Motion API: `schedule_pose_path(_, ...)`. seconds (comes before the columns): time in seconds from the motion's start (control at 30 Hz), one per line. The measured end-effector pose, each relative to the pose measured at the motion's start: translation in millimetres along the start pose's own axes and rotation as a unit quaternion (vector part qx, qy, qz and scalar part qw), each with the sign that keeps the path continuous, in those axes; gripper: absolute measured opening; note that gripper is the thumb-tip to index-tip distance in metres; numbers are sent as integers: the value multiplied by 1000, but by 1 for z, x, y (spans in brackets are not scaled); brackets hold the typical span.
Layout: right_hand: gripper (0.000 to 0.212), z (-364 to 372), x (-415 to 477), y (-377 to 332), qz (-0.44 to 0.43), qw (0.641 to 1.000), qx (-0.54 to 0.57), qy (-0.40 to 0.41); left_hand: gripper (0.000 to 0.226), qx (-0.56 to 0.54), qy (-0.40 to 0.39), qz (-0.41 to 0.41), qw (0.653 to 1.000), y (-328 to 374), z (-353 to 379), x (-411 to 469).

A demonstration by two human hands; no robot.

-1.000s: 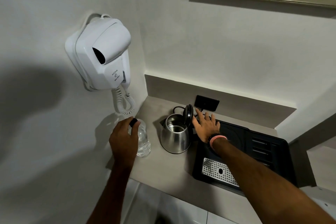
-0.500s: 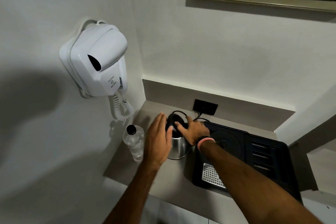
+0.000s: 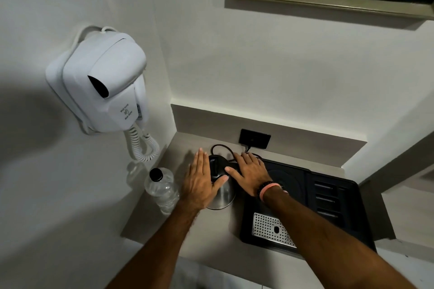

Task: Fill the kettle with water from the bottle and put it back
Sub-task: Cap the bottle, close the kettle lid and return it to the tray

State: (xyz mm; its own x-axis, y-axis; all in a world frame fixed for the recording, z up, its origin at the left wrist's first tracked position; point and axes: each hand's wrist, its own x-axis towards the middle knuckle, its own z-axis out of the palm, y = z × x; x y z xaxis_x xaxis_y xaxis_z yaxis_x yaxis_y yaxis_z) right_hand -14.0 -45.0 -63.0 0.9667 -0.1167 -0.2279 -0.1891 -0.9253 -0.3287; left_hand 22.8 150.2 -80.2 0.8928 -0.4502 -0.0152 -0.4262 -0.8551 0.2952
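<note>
A steel kettle (image 3: 223, 195) with a black lid stands on the beige counter (image 3: 211, 237), its lid down. My left hand (image 3: 199, 183) lies flat against the kettle's left side, fingers extended. My right hand (image 3: 251, 171) rests over the black handle on the kettle's right side, its thumb on the lid; a pink band is on that wrist. A clear plastic water bottle (image 3: 162, 189) with a black cap stands upright just left of the kettle, untouched.
A black tray (image 3: 328, 206) with a round kettle base and a perforated metal drip plate (image 3: 270, 227) sits right of the kettle. A black wall socket (image 3: 254, 138) with a cord is behind. A white wall-mounted hair dryer (image 3: 105, 87) hangs at left.
My left hand let go of the bottle and moved right onto the kettle's side. The kettle lid, open a second ago, is now down, with my right hand over the handle.
</note>
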Motion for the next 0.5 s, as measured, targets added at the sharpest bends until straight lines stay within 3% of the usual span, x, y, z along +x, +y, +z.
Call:
schedule_pose_path(0.2, 83, 2, -2, 5, -7, 1000, -7, -17, 107, -2, -27, -12, 1000, -4, 4, 3)
schedule_pose_path(0.33, 80, -4, -2, 4, -24, 999, 10, -39, 121, 13, -21, 11, 1000, -9, -1, 3)
schedule_pose_path(0.5, 61, -13, 3, 6, -22, 995, 64, -77, 152, -183, -56, -98, 977, -8, 5, 2)
